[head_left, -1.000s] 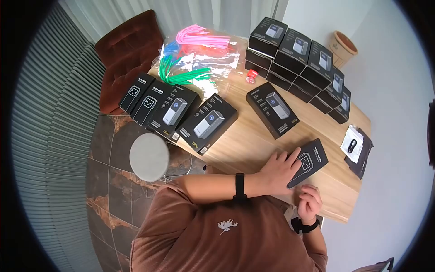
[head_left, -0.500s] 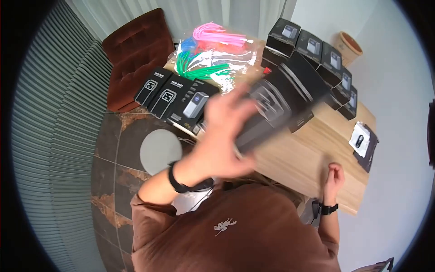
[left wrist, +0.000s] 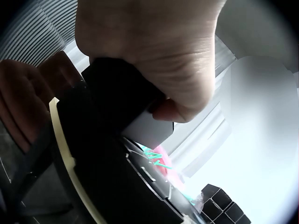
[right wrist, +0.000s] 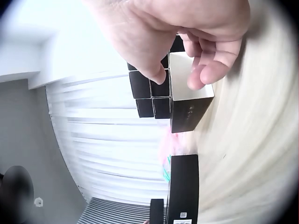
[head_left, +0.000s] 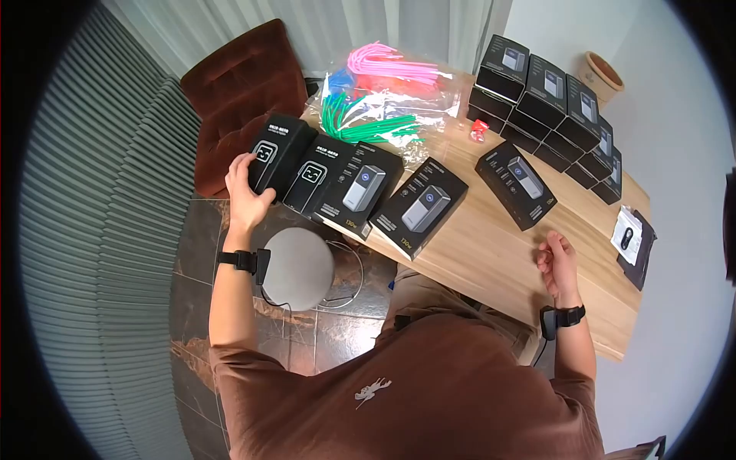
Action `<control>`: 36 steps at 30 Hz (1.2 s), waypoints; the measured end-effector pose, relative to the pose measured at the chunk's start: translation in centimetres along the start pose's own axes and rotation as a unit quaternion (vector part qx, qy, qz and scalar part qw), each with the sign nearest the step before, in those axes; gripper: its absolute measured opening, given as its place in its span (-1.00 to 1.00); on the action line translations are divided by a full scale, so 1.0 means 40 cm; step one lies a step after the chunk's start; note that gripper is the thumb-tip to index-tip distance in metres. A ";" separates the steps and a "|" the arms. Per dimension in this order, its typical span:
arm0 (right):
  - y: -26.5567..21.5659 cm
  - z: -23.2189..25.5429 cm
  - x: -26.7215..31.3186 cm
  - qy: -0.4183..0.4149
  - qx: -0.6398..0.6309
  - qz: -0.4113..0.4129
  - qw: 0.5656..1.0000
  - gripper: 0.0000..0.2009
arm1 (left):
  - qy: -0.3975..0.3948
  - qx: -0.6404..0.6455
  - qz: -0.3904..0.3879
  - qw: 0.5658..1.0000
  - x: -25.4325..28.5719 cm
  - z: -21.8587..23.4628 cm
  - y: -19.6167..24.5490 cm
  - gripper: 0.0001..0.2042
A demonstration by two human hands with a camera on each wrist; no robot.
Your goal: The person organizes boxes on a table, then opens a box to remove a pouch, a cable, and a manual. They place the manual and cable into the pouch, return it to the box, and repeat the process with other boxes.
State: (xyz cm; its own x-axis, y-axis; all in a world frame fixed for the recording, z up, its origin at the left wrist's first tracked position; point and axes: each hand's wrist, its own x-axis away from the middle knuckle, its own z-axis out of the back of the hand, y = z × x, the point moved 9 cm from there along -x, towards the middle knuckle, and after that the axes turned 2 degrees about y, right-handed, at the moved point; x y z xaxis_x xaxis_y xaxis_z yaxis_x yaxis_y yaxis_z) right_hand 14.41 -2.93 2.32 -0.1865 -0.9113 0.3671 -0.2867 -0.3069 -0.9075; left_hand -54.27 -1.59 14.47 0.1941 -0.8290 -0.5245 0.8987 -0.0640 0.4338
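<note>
My left hand grips a black box with a white face logo at the left end of the row; in this view it covers the spot of the row's end box. In the left wrist view, the left hand has its thumb against the side of the dark box. Beside it lie another face-logo box and two boxes with a power bank picture. My right hand rests over the wooden table, fingers loosely curled, holding nothing. Near it lies an angled box, its white open end showing in the right wrist view.
A stack of black boxes stands at the back right. Clear bags with pink strips and green strips lie at the back, near a small red packet. A dark pouch is at right. A round stool stands below the table's left edge.
My left hand has carried the face-logo box from the right part of the table, through the air, to the row's left end. The right hand has stayed over the table's right side.
</note>
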 end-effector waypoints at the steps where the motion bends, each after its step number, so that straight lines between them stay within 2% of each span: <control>1: 0.002 -0.006 -0.003 -0.001 -0.010 -0.008 1.000 -0.83 | -0.008 0.004 -0.004 1.000 0.000 -0.007 -0.003 -0.26; 9: 0.001 -0.067 -0.030 0.000 -0.050 -0.057 0.997 -0.73 | -0.046 0.025 -0.054 0.997 -0.016 -0.028 0.031 -0.31; 12: 0.006 -0.075 -0.044 -0.011 -0.043 -0.062 0.997 -0.73 | 0.053 0.004 -0.083 0.995 0.012 0.009 0.108 -0.36; 14: 0.013 -0.069 -0.065 -0.036 -0.046 -0.052 0.997 -0.75 | 0.108 0.054 -0.035 0.992 0.064 0.024 0.161 -0.48; 16: 0.015 -0.069 -0.074 -0.048 -0.052 -0.041 0.997 -0.78 | 0.157 0.041 -0.114 0.980 0.145 0.015 0.233 -0.62; 18: -0.008 -0.068 -0.057 -0.010 -0.074 -0.019 0.997 -0.84 | 0.127 0.075 -0.188 0.971 0.226 -0.011 0.319 -0.78; 20: -0.025 -0.058 -0.053 0.009 -0.096 0.004 0.995 -0.90 | 0.027 0.178 -0.176 0.968 0.293 -0.079 0.372 -0.85; 22: -0.035 -0.032 -0.048 0.008 -0.120 0.027 0.992 -0.95 | -0.030 0.210 -0.143 0.967 0.350 -0.155 0.371 -0.85; 23: -0.049 -0.035 -0.038 0.011 -0.131 0.036 0.991 -0.93 | -0.016 0.215 -0.118 0.969 0.365 -0.176 0.364 -0.84; 26: -0.093 -0.089 -0.034 -0.092 -0.145 0.060 0.983 -0.91 | 0.021 0.218 -0.038 0.975 0.369 -0.222 0.350 -0.81; 28: -0.118 -0.150 -0.031 -0.121 -0.111 0.053 0.985 -0.85 | 0.034 0.208 0.025 0.977 0.367 -0.231 0.335 -0.78; 30: -0.135 -0.217 -0.047 -0.167 -0.102 0.044 0.980 -0.87 | 0.042 0.194 0.021 0.980 0.358 -0.236 0.338 -0.74; 33: -0.136 -0.330 -0.102 -0.206 -0.071 -0.011 0.976 -0.91 | 0.040 0.196 0.014 0.980 0.360 -0.256 0.323 -0.71; 36: -0.160 -0.508 -0.132 -0.294 0.042 -0.049 0.953 -0.91 | 0.035 0.201 0.010 0.979 0.362 -0.267 0.330 -0.70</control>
State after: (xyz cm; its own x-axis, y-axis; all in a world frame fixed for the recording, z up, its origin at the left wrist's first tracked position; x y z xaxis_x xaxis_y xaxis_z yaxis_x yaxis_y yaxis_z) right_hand -1.85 9.41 10.33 0.4043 -0.8659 0.2947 -0.1941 -0.3961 -0.8975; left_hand -35.40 -8.51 4.79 0.2490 -0.7925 -0.5567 0.6701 -0.2740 0.6898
